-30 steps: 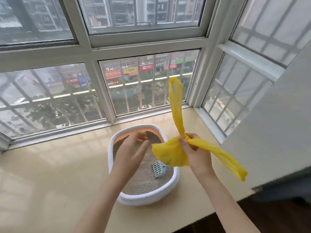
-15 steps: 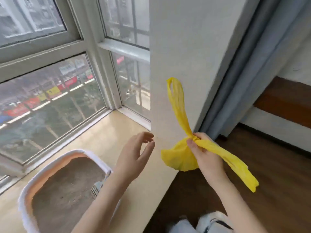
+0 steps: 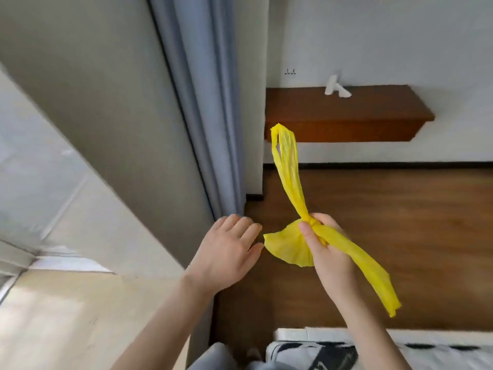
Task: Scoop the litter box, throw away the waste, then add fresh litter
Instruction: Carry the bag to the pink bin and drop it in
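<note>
My right hand (image 3: 324, 244) grips a yellow plastic bag (image 3: 289, 247) at its knotted neck. One bag handle sticks up as a loop and the other trails down to the right. The small bulge of the bag hangs to the left of my fist. My left hand (image 3: 226, 249) is held flat with straight fingers just left of the bag, holding nothing; its thumb tip is close to the bag's edge. The litter box and scoop are out of view.
A grey wall pillar (image 3: 106, 116) and blue-grey curtain (image 3: 202, 102) stand on the left. The beige window ledge (image 3: 66, 316) is at lower left. Dark wood floor (image 3: 386, 209) spreads ahead, with a wooden wall shelf (image 3: 346, 113) above it. Black-and-white fabric (image 3: 346, 351) lies at the bottom.
The view has swung right, away from the window and litter box, toward the room's floor and shelf. My right hand keeps its grip on the bag; my left hand has flattened beside it.
</note>
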{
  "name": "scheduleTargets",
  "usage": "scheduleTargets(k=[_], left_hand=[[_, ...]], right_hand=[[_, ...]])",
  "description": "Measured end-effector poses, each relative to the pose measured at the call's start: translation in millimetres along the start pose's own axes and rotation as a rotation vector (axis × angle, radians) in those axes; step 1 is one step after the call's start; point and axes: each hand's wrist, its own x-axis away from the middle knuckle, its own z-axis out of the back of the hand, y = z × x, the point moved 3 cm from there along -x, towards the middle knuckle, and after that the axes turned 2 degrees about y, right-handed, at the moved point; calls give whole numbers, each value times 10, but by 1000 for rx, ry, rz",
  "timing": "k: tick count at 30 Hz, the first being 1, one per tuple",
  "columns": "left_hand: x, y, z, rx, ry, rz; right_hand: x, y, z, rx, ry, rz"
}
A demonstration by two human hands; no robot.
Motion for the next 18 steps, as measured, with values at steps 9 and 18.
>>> scheduleTargets(k=[9,18], left_hand=[[-1332,42,-582,91,-104,-238],[-2877,-170,-1159,187,-98,-456]], right_hand=[[-496,535,538,157,308,-173],[-1259,963,686,74,588,-294]])
